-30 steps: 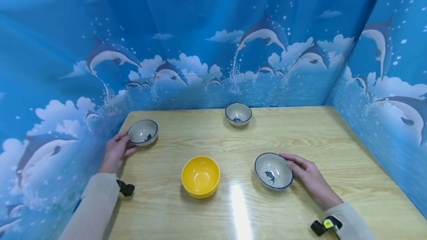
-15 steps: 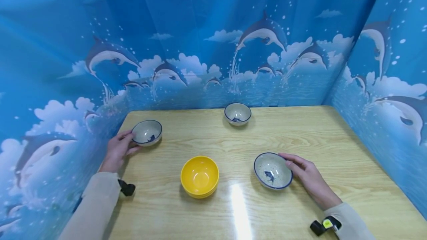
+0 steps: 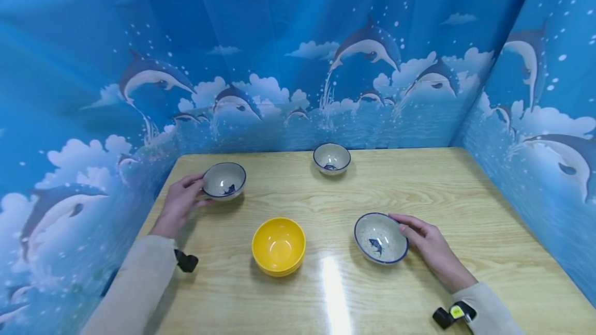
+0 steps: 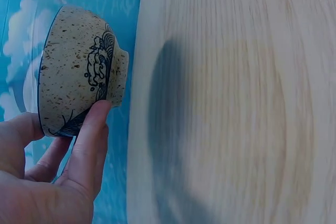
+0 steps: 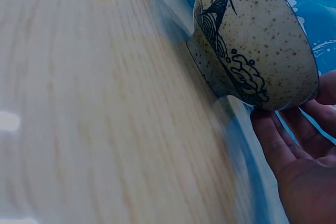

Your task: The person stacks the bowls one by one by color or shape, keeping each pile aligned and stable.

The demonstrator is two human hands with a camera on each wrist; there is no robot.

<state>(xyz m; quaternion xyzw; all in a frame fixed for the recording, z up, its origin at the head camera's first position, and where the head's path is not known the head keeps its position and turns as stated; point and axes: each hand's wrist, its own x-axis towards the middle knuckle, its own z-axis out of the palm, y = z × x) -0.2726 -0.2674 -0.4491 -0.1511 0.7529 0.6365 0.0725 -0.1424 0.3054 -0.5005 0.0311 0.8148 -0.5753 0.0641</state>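
My left hand [image 3: 180, 201] pinches the left rim of a speckled ceramic bowl [image 3: 224, 181] with a blue edge and a blue fish inside. In the left wrist view this bowl [image 4: 79, 72] is up off the wood, its shadow falling on the table, with fingers beneath its side. On the right, my right hand [image 3: 430, 247] grips a matching bowl [image 3: 381, 238] by its right rim. The right wrist view shows that bowl [image 5: 262, 40] with its foot close to the tabletop, thumb at the rim and fingers under the side.
Yellow bowls [image 3: 279, 246], stacked one in another, stand between my hands toward the front. A third speckled bowl [image 3: 332, 159] sits at the table's back edge. The wooden table [image 3: 279, 190] meets a blue dolphin-print curtain [image 3: 288, 56] at the back and sides.
My left hand has carried its bowl to the right and slightly upward from the table's left edge. The right hand and its bowl have stayed put, as have the other bowls.
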